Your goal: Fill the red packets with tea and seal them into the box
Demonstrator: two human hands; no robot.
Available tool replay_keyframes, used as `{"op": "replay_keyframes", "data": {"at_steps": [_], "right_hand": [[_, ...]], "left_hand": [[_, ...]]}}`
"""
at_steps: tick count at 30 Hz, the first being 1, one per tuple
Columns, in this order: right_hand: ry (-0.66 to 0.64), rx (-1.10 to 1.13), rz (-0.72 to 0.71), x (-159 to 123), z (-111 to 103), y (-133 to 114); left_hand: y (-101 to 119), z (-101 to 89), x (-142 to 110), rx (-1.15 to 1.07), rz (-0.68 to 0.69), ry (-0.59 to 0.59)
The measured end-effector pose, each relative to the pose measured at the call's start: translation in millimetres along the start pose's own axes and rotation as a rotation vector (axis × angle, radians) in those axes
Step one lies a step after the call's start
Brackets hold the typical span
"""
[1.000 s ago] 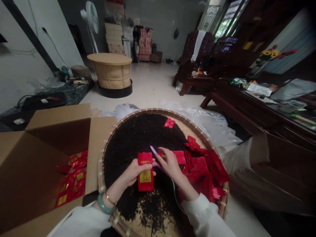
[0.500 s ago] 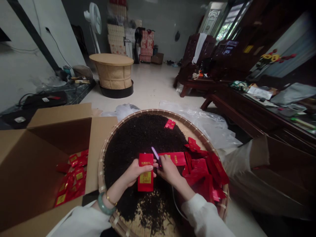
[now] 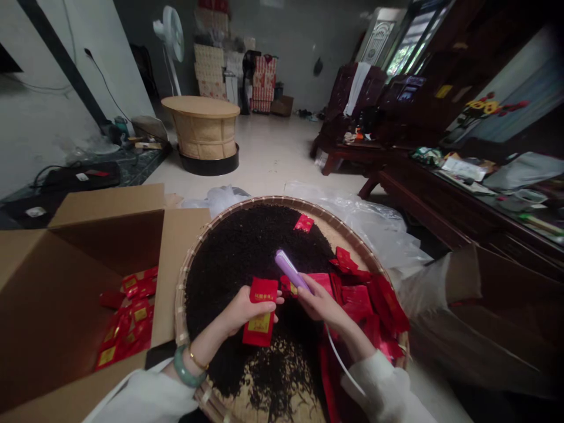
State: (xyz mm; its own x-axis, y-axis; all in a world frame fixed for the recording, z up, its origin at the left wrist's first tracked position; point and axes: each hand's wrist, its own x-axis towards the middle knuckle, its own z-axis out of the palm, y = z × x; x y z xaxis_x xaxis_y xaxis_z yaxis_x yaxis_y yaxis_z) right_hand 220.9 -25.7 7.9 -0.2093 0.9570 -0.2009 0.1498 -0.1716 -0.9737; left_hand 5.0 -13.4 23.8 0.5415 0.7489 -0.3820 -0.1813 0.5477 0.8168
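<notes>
My left hand (image 3: pixel 238 310) is closed on a red tea packet (image 3: pixel 259 329) with gold print and a yellow label, thumb across its front. My right hand (image 3: pixel 326 306), just to the right, grips a purple mini hair straightener (image 3: pixel 288 269) with a white cord; its tip points up and left, apart from the packet. Both hands are over a round bamboo tray (image 3: pixel 180 294) spread with dark loose tea leaves (image 3: pixel 238 247). Flat red pouches (image 3: pixel 356 302) are heaped on the tray's right side, partly behind my right hand. One small red packet (image 3: pixel 304 222) lies on the tea at the far side.
An open cardboard box (image 3: pixel 183 235) at left holds several red packets (image 3: pixel 140 314). Plastic sheeting (image 3: pixel 365 217) lies behind the tray. A paper-like bag (image 3: pixel 440 317) stands at right, near a dark wooden table (image 3: pixel 423 197). A woven stand (image 3: pixel 205 132) is farther back.
My right hand has moved right, away from the packet, and the straightener now shows its full purple side. The packet in my left hand has tilted slightly and dropped a little.
</notes>
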Motion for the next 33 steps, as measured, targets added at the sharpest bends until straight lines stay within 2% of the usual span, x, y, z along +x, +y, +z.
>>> {"op": "replay_keyframes", "data": {"at_steps": [3, 7, 12, 17, 23, 27, 30, 33], "right_hand": [[-0.152, -0.030, 0.056, -10, 0, -11], [-0.236, -0.188, -0.014, -13, 0, -29], [-0.332, -0.328, -0.004, -8, 3, -47], [-0.301, -0.353, -0.084, -6, 8, -48], [-0.212, -0.385, -0.103, -7, 6, -40], [-0.202, -0.391, -0.121, -8, 6, -39], [-0.187, -0.380, -0.135, -9, 4, -42], [-0.150, -0.358, -0.136, -10, 2, -47]], "left_hand": [[0, -0.3, -2, 0.045, 0.012, -0.025], [-1, -0.9, -3, 0.112, -0.003, -0.057], [-3, 2.1, -3, 0.132, -0.018, -0.051], [-6, 1.4, -3, 0.149, -0.028, -0.050], [-9, -1.3, -1, 0.214, 0.000, -0.152], [-6, -1.5, -2, 0.225, -0.054, -0.172], [-4, -4.5, -4, 0.147, -0.104, -0.234], [-3, -8.8, -4, -0.062, -0.123, -0.330]]}}
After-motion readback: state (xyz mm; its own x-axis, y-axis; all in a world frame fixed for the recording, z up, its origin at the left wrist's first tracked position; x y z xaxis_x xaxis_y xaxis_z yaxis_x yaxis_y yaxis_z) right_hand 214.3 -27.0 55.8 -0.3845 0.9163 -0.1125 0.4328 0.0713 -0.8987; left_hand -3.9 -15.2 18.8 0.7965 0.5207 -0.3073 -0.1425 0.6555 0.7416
